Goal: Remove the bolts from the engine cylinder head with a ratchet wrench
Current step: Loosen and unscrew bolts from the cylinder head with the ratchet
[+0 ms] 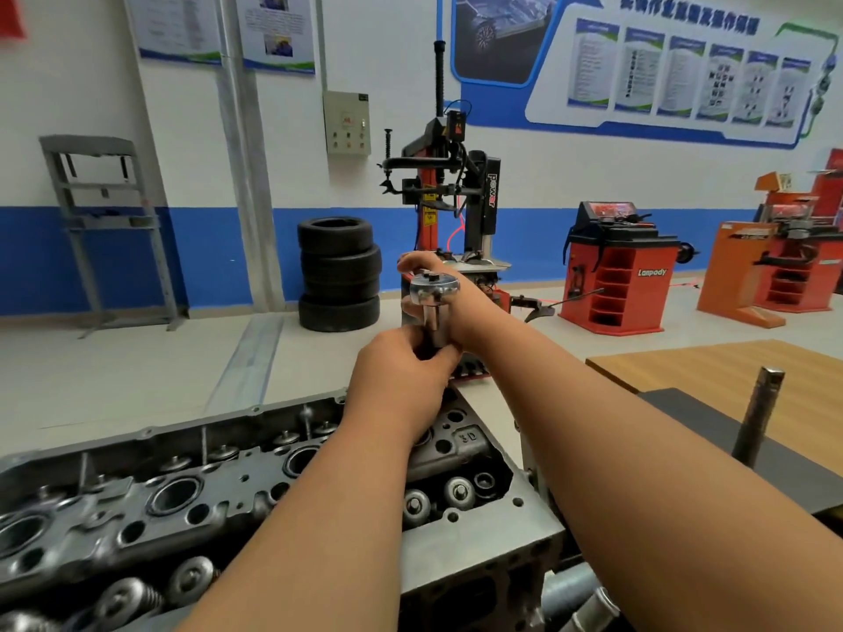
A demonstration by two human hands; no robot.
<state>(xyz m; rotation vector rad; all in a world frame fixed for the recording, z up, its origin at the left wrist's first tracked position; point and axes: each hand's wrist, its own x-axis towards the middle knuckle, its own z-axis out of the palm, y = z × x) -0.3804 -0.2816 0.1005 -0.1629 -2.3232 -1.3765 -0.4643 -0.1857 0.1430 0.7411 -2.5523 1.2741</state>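
Ratchet wrench (434, 307) held upright in both hands over the far end of the cylinder head (219, 490)
The cylinder head lies long across the bottom, near-left to far-right, with both forearms reaching forward above it. The left hand (401, 376) pinches the wrench's lower chrome shaft, the right hand (449, 294) curls round its round head on top, and the shaft stands nearly vertical

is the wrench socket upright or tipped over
Upright: the socket runs straight down from the ratchet head into the left hand; its lower end is hidden.
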